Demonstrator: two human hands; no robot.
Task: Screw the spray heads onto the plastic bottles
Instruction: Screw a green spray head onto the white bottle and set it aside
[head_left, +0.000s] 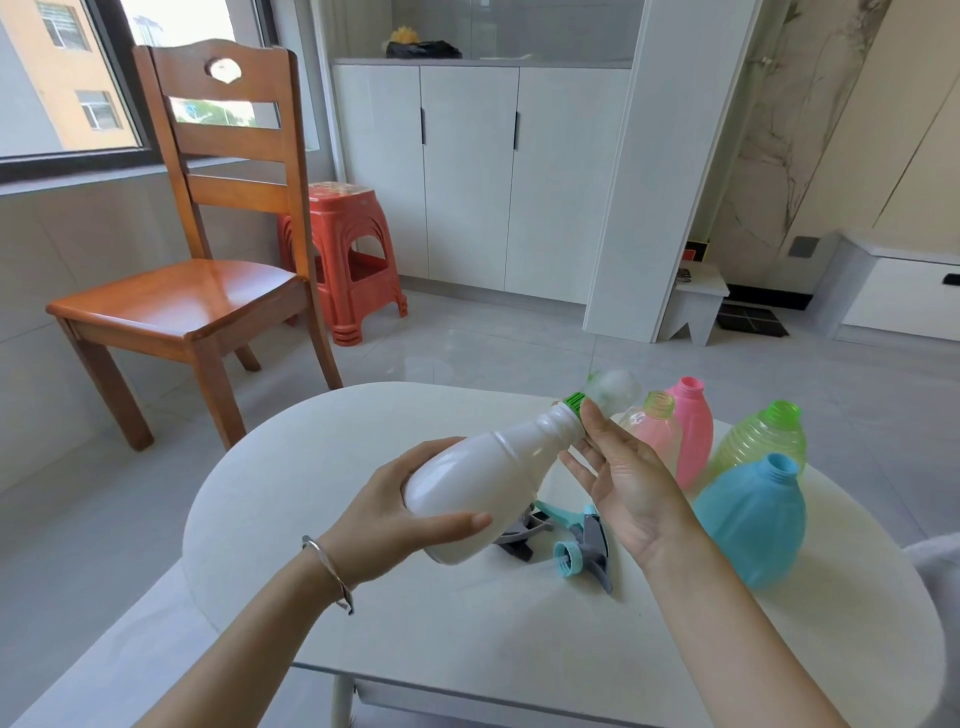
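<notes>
White table — left hand holds white bottle well inside its edge.

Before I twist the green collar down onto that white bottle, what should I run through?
1. Hold: the left hand grips the white plastic bottle round its lower body: ok.
2. Contact: the right hand has its fingers on the green ribbed collar: ok. Firm pinch: cannot tell.
3. Collar square on the neck: cannot tell, because the translucent spray head is blurred.
4. Room to turn: probably not ok, as the pale pink translucent bottle stands close behind the right hand.
5. Next part: the teal-and-grey spray head lies on the white table within reach: ok.
</notes>
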